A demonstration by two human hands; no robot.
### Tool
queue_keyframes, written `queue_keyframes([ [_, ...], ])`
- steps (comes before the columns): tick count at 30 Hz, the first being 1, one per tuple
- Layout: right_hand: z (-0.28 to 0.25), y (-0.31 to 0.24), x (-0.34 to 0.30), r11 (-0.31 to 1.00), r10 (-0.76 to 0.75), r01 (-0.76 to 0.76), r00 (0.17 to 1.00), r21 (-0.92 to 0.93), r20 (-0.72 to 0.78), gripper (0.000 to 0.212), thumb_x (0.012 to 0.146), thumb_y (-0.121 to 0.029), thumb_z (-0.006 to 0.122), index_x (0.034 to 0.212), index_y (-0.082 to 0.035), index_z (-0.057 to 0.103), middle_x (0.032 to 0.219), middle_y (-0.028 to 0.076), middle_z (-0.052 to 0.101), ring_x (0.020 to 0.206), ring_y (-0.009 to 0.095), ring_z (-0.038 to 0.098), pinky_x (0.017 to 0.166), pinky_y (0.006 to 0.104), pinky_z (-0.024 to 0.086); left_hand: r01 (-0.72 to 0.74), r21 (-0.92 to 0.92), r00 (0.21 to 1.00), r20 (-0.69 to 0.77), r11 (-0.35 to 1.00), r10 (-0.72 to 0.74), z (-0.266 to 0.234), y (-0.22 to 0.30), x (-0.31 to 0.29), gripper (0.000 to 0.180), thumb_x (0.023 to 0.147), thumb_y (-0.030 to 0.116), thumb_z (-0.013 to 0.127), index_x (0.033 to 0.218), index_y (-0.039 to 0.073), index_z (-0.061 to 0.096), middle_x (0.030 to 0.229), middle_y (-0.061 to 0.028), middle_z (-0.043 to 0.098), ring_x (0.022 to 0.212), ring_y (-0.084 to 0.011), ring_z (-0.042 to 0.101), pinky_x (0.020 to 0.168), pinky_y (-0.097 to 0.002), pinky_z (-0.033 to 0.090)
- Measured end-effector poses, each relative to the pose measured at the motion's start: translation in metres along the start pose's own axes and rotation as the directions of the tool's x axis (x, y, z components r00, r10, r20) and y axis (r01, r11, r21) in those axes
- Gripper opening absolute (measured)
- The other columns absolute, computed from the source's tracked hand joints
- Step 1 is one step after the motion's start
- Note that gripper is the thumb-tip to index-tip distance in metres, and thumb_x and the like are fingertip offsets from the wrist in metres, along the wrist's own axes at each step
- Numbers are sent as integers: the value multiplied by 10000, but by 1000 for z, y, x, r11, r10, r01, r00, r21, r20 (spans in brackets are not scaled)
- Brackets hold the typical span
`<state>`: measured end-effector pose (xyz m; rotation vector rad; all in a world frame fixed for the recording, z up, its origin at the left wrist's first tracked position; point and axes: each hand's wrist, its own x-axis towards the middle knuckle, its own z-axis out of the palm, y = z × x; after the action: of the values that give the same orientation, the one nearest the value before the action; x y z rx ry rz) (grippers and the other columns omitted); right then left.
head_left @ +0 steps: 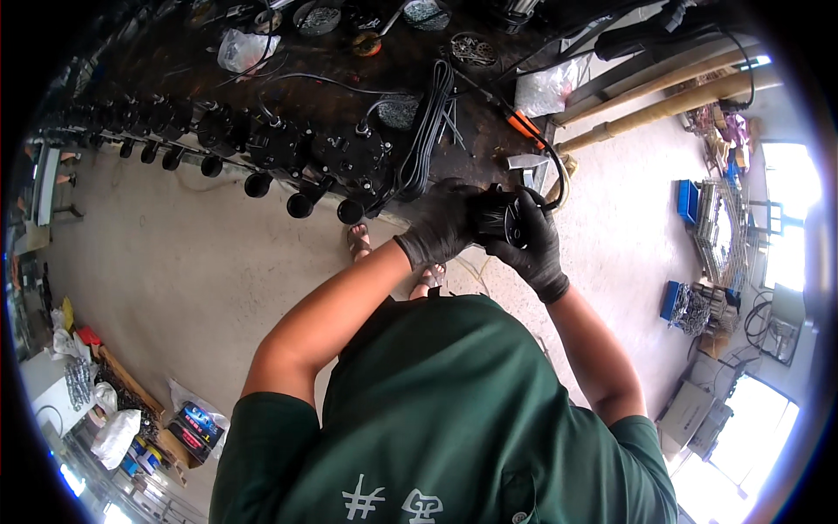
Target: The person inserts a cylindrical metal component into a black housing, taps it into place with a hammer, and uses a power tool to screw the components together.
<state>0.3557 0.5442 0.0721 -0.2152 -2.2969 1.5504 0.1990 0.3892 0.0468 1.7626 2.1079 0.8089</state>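
Both hands wear black gloves and meet at the workbench's near edge. Between them is a black, rounded machine part with a ribbed or slotted side and small round holes. My left hand grips its left side, fingers partly hidden behind it. My right hand wraps round the right side, thumb underneath. A dark cable with a pale stretch curves up beside the right hand; whether it joins the part I cannot tell. Left of my hands, a looped bundle of black cable lies by the nearest black pump-like unit.
Several similar units line the dark bench, round openings over its edge. Dishes of small screws, a plastic bag, metal rods and an orange object lie about. Blue bins stand at the right wall.
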Motion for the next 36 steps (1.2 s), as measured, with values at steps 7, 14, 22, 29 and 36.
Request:
queue_keyframes([
  [7, 1, -6, 7, 999, -12, 9, 998, 40, 69, 932, 752, -174, 926, 1549, -104, 449, 1471, 182, 461, 1331, 356, 516, 1114, 441, 454, 45, -641, 882, -334, 766, -332, 0, -27, -64, 630, 861, 252, 789, 1413, 52, 561, 1336, -175, 602, 1173, -309, 626, 991, -419, 526],
  [14, 17, -47, 35, 882, -13, 111, 977, -459, 211, 852, 721, -76, 876, 1485, -82, 500, 1367, 144, 610, 1330, 398, 536, 1086, 454, 486, 683, -483, 699, 211, 549, -684, 73, -17, -92, 764, 924, 264, 717, 1544, 24, 341, 1368, -174, 580, 1214, -339, 607, 1081, -463, 461],
  [22, 19, -47, 42, 836, -5, 119, 978, -536, 209, 866, 651, -208, 917, 1425, -77, 553, 1347, 235, 562, 1206, 456, 580, 983, 480, 539, 368, 279, 912, 79, 887, -403, 149, -26, -62, 581, 1045, 280, 527, 1588, 199, 339, 1483, -4, 566, 1415, -232, 495, 1215, -651, 208],
  [29, 21, -32, 39, 887, -122, 173, 982, -428, 145, 839, 639, -140, 897, 1403, -70, 558, 1324, 205, 597, 1222, 430, 589, 1007, 477, 525, 8, 589, 947, 254, 808, -195, 142, -30, -56, 662, 1016, 436, 557, 1614, 254, 337, 1607, 27, 444, 1505, -242, 385, 1264, -586, 86],
  [36, 9, -35, 51, 893, -178, 249, 961, -376, 213, 797, 658, -226, 933, 1360, -73, 588, 1294, 229, 627, 1111, 445, 657, 939, 478, 563, -35, 578, 905, 364, 815, -219, 153, -35, -63, 724, 1003, 496, 530, 1641, 264, 278, 1677, -11, 294, 1556, -296, 248, 1231, -670, 120],
])
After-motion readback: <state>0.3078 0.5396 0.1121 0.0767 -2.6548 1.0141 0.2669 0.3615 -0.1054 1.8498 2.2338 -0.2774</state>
